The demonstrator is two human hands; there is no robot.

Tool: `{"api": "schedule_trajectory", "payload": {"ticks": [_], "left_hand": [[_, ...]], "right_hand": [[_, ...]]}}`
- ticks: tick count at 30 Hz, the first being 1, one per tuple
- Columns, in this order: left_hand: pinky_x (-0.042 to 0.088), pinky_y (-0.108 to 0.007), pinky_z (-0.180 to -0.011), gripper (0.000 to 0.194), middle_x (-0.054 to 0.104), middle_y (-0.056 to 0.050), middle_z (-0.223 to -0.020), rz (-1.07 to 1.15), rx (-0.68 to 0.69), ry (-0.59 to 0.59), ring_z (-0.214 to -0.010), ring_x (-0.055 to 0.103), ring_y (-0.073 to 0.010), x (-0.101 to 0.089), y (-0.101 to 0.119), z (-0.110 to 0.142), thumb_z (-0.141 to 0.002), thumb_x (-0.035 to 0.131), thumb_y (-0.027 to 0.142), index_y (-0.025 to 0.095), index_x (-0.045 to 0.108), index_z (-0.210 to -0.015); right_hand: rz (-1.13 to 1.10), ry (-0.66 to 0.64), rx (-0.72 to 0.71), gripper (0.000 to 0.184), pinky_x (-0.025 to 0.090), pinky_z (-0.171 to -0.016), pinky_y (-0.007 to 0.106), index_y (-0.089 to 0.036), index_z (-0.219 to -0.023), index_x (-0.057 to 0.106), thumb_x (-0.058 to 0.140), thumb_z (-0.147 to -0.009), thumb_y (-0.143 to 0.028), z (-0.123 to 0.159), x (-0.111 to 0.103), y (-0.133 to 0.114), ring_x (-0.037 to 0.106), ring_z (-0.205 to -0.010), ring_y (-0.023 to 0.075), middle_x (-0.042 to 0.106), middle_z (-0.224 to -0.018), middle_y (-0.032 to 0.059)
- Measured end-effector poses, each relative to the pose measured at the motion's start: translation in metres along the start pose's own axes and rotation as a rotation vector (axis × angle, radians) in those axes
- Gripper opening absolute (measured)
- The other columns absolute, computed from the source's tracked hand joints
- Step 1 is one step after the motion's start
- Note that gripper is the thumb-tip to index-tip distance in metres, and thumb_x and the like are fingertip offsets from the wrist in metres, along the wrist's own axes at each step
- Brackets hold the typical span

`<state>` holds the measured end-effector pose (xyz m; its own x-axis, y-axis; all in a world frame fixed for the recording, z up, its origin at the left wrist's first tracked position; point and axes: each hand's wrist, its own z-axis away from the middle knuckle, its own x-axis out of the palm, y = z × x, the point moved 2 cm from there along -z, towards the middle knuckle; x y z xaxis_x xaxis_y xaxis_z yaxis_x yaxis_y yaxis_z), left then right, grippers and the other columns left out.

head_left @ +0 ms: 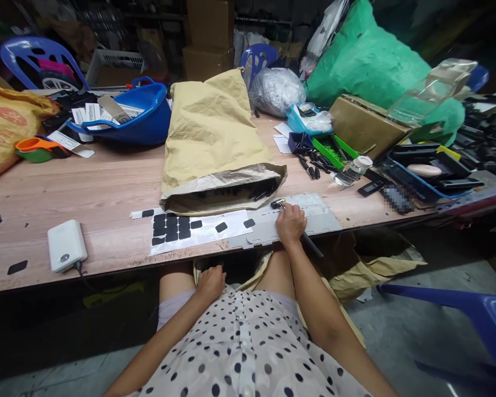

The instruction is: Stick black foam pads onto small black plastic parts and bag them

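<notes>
My right hand (291,223) is closed around what looks like a small hammer (313,246). Its black handle slants out below my palm past the table edge, and its head rests over a grey board (324,214). Low in my lap, my left hand (212,284) has its fingers curled at the mouth of a paper sack (256,278) between my legs; what they hold, if anything, is hidden. Left of the board lies a white sheet (209,238) with several black rounded stickers. Behind it a tan paper sack (215,127) lies with its open mouth towards me, dark pieces inside.
A white power bank (67,246) with a cable sits at the left. Further back is a blue basin (149,124) of boxes. On the right stand a clear bottle (352,171), a green tray (334,153), a cardboard box (364,124) and a blue tray (413,179) of black parts.
</notes>
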<state>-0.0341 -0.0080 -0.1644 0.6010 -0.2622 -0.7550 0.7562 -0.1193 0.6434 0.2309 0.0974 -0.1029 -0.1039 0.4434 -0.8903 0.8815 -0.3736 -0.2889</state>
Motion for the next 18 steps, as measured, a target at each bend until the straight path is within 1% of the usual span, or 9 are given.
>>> {"api": "schedule_trajectory", "payload": {"ticks": [3,4,5,6,8,11,13,15,18], "left_hand": [[0.043,-0.034,-0.055,0.013,0.062,-0.002,-0.056,-0.055,-0.093,-0.188,-0.057,0.062,-0.0245,-0.012,0.013,-0.005,-0.076,0.070,0.026,0.025,0.062,-0.066],[0.043,-0.033,-0.055,0.015,0.063,-0.002,-0.058,-0.038,-0.091,-0.212,-0.057,0.062,-0.0230,-0.019,0.023,-0.010,-0.078,0.069,0.029,0.024,0.062,-0.065],[0.043,-0.031,-0.055,0.019,0.064,-0.001,-0.059,-0.010,-0.077,-0.194,-0.057,0.061,-0.0213,-0.029,0.033,-0.018,-0.082,0.066,0.034,0.024,0.063,-0.067],[0.044,-0.030,-0.056,0.022,0.065,-0.001,-0.061,0.030,-0.067,-0.125,-0.057,0.061,-0.0198,-0.041,0.043,-0.030,-0.086,0.062,0.038,0.024,0.064,-0.069],[0.046,-0.028,-0.059,0.022,0.065,0.001,-0.063,0.068,-0.083,0.098,-0.060,0.062,-0.0183,-0.067,0.057,-0.061,-0.089,0.058,0.041,0.023,0.068,-0.082],[0.052,-0.031,-0.070,0.022,0.070,-0.006,-0.082,-0.006,-0.222,0.446,-0.078,0.067,-0.0221,-0.102,0.057,-0.114,-0.087,0.056,0.033,0.020,0.069,-0.099],[0.054,-0.038,-0.077,0.022,0.071,-0.015,-0.092,-0.066,-0.381,0.517,-0.088,0.069,-0.0292,-0.113,0.047,-0.144,-0.082,0.059,0.026,0.014,0.071,-0.096],[0.055,-0.044,-0.079,0.021,0.071,-0.020,-0.089,-0.074,-0.495,0.509,-0.091,0.069,-0.0355,-0.117,0.035,-0.167,-0.075,0.064,0.022,0.010,0.072,-0.091],[0.055,-0.047,-0.079,0.024,0.071,-0.022,-0.084,-0.056,-0.548,0.497,-0.093,0.069,-0.0398,-0.117,0.023,-0.185,-0.069,0.069,0.020,0.009,0.073,-0.090]], "right_hand": [[0.012,-0.012,0.003,0.028,0.032,-0.073,0.033,-0.019,-0.114,0.069,0.053,-0.092,-0.019,0.001,0.000,-0.001,0.051,-0.097,0.0260,0.063,-0.103,0.0116],[0.016,-0.012,0.002,0.028,0.032,-0.073,0.033,-0.019,-0.115,0.069,0.053,-0.092,-0.019,0.001,0.000,-0.001,0.051,-0.097,0.0258,0.063,-0.103,0.0116],[0.019,-0.010,0.000,0.028,0.031,-0.073,0.033,-0.019,-0.115,0.069,0.052,-0.092,-0.019,0.001,0.000,-0.001,0.050,-0.097,0.0256,0.062,-0.103,0.0116],[0.021,-0.008,-0.001,0.028,0.031,-0.073,0.033,-0.019,-0.115,0.069,0.052,-0.093,-0.019,0.001,0.000,-0.001,0.050,-0.097,0.0254,0.062,-0.103,0.0115],[0.024,-0.006,-0.004,0.028,0.031,-0.073,0.032,-0.019,-0.115,0.068,0.051,-0.093,-0.019,0.001,0.000,0.000,0.050,-0.096,0.0250,0.062,-0.103,0.0111],[0.030,-0.014,-0.002,0.027,0.031,-0.073,0.032,-0.019,-0.115,0.068,0.052,-0.093,-0.020,0.002,0.000,-0.001,0.050,-0.096,0.0247,0.062,-0.103,0.0106],[0.031,-0.016,-0.002,0.027,0.030,-0.074,0.032,-0.019,-0.115,0.068,0.052,-0.093,-0.020,0.002,0.000,-0.001,0.050,-0.096,0.0245,0.062,-0.102,0.0104],[0.032,-0.012,-0.007,0.027,0.030,-0.074,0.032,-0.019,-0.115,0.068,0.052,-0.093,-0.020,0.003,0.000,-0.002,0.050,-0.096,0.0244,0.062,-0.102,0.0102],[0.036,-0.005,-0.010,0.027,0.031,-0.074,0.032,-0.020,-0.115,0.068,0.052,-0.093,-0.021,0.004,0.000,-0.004,0.050,-0.096,0.0244,0.062,-0.103,0.0100]]}}
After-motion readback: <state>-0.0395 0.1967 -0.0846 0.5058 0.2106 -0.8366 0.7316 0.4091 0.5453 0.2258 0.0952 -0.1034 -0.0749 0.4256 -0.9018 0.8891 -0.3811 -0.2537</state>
